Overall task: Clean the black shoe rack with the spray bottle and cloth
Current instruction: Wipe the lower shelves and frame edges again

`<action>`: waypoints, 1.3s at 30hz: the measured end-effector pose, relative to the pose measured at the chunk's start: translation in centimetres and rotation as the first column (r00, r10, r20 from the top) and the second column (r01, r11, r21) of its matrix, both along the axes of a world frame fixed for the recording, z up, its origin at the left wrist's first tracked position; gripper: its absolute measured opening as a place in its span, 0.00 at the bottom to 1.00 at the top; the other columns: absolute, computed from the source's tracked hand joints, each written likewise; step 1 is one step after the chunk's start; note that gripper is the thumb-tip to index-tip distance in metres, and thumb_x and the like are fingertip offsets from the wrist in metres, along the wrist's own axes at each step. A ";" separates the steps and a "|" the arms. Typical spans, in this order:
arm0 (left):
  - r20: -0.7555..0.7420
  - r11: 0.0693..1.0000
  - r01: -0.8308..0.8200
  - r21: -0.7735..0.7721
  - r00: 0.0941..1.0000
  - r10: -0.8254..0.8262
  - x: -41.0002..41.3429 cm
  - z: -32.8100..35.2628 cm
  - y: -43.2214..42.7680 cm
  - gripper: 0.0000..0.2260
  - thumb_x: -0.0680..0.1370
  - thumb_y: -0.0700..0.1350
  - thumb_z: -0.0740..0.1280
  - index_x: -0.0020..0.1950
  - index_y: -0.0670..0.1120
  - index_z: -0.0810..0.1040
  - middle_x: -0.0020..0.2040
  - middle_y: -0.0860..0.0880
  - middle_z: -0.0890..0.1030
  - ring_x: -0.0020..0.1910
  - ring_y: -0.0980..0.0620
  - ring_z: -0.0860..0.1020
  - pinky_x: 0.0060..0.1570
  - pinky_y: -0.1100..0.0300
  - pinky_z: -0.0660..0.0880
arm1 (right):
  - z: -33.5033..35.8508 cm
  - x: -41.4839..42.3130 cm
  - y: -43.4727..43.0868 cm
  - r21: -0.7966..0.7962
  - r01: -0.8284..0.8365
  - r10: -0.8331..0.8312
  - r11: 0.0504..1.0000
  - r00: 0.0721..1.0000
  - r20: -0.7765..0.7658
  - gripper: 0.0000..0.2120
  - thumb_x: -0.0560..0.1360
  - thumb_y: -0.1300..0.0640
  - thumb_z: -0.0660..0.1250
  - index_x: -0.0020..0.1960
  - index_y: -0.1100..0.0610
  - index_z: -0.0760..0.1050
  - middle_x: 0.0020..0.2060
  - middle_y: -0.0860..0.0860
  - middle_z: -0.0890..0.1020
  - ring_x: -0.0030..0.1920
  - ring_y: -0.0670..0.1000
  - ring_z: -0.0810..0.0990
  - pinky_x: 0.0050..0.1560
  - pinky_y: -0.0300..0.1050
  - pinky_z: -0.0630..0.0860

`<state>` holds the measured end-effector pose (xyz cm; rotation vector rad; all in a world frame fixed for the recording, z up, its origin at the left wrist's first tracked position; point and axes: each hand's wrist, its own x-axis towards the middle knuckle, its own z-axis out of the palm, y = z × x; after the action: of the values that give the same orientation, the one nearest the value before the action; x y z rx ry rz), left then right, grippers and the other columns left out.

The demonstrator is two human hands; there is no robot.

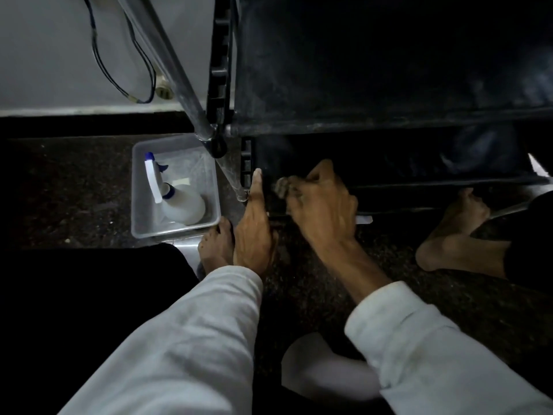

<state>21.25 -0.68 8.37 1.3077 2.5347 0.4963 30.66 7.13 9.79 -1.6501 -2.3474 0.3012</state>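
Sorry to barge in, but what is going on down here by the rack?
A person crouched on the floor is cleaning the black shoe rack. Their right hand grips a cloth and holds it against the rack's lower shelf near its left corner. The left hand rests with straight fingers against the corner post beside it. The spray bottle is not in use; it sits in a clear plastic tub on the floor to the left.

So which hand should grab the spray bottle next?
Probably the left hand: it holds nothing and lies nearest the spray bottle in the tub. The right hand grips the cloth.
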 end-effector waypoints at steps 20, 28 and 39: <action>0.190 1.000 -0.012 -0.019 0.982 0.015 0.2 0.6 0.7 0.35 0.80 0.48 0.62 0.80 0.57 0.44 0.75 0.49 0.69 0.62 0.45 0.77 0.43 0.68 0.52 | -0.7 -0.5 -0.4 0.043 -0.115 0.115 0.992 0.993 -0.002 0.11 0.78 0.47 0.64 0.56 0.48 0.81 0.54 0.53 0.74 0.51 0.55 0.77 0.34 0.46 0.69; -0.002 0.989 0.148 0.000 0.989 -0.148 1.2 0.3 0.9 0.37 0.77 0.41 0.62 0.81 0.50 0.46 0.81 0.55 0.48 0.68 0.46 0.73 0.47 0.57 0.68 | -0.3 8.9 2.3 -0.001 0.256 -0.253 0.967 0.953 -0.169 0.13 0.77 0.45 0.66 0.55 0.49 0.84 0.54 0.57 0.76 0.46 0.61 0.80 0.43 0.51 0.76; -0.186 0.857 0.441 0.266 0.896 -0.403 4.8 -1.0 7.8 0.19 0.77 0.43 0.62 0.67 0.46 0.78 0.69 0.46 0.75 0.67 0.45 0.74 0.67 0.45 0.67 | -0.7 11.6 3.4 -0.406 0.426 -0.566 0.808 0.376 -0.733 0.14 0.78 0.51 0.68 0.63 0.49 0.77 0.48 0.43 0.83 0.50 0.40 0.82 0.56 0.42 0.81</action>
<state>26.06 7.11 7.35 2.0034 2.2112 0.7428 42.21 10.53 9.11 -1.6428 -1.0472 0.9155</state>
